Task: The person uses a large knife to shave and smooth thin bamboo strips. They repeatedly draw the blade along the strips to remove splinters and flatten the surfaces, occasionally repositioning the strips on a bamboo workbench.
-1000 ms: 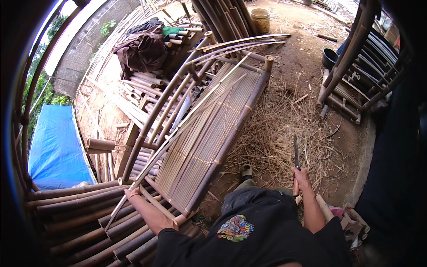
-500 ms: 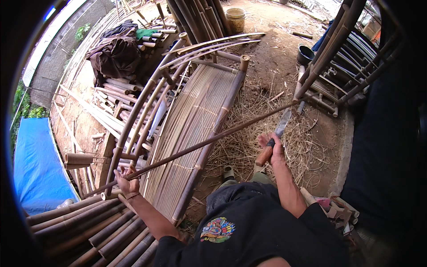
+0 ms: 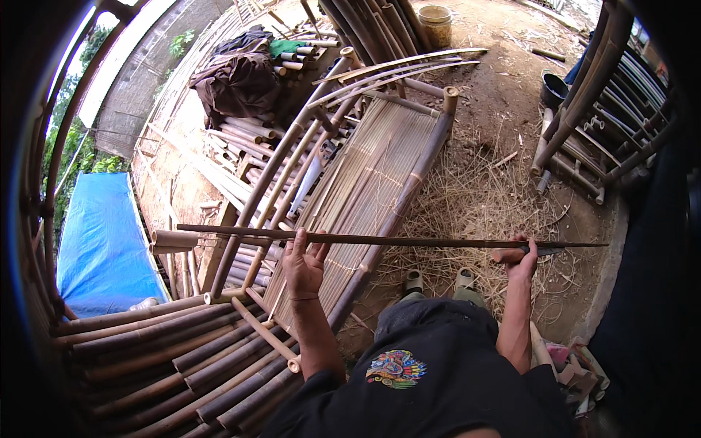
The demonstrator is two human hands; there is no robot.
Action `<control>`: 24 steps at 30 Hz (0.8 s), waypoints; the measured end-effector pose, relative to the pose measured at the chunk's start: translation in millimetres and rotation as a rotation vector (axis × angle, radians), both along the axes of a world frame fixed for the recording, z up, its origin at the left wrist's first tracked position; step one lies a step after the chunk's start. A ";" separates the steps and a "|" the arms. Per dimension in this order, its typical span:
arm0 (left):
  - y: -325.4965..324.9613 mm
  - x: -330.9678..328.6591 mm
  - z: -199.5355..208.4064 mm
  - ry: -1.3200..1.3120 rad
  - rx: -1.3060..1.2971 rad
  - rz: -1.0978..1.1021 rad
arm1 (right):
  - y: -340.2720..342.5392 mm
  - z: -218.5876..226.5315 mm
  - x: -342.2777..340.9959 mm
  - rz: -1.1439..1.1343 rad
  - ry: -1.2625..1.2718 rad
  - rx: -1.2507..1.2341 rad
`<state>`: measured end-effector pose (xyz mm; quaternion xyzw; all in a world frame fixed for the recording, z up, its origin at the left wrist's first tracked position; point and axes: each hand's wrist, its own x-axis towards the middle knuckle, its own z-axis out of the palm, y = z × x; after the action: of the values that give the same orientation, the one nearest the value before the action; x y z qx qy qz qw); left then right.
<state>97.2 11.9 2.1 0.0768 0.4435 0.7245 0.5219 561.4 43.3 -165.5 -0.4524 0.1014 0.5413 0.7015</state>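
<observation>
A long, thin dark bamboo strip (image 3: 409,240) lies nearly level across the view in front of me. My left hand (image 3: 304,269) holds it left of its middle, palm up, over the near part of a slatted bamboo bench (image 3: 369,171). Toward the strip's right end, my right hand (image 3: 521,263) is closed round the wooden handle of a knife (image 3: 507,255). Its fingers also touch the strip. The knife's blade runs along just under the strip, partly hidden by it. Straw-like shavings (image 3: 475,204) cover the ground beyond my right hand.
Several bamboo poles (image 3: 139,343) lie at the lower left, beside a blue tarp (image 3: 106,244). Cut bamboo with a dark cloth (image 3: 237,84) on it is piled behind the bench. A bucket (image 3: 435,28) stands far back, and a bamboo rack (image 3: 584,139) at the right.
The strip has swung from a slant to nearly level. My left hand has moved right and up, and my right hand has brought the knife against the strip. The view has shifted left.
</observation>
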 end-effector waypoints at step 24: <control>54.5 37.0 66.0 0.502 0.512 -0.105 | -1.2 -12.4 9.0 0.318 0.047 -0.256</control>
<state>134.2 66.4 68.1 0.4033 0.3576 0.7428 0.3971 570.4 42.1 -177.9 -0.5355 0.1130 0.6384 0.5413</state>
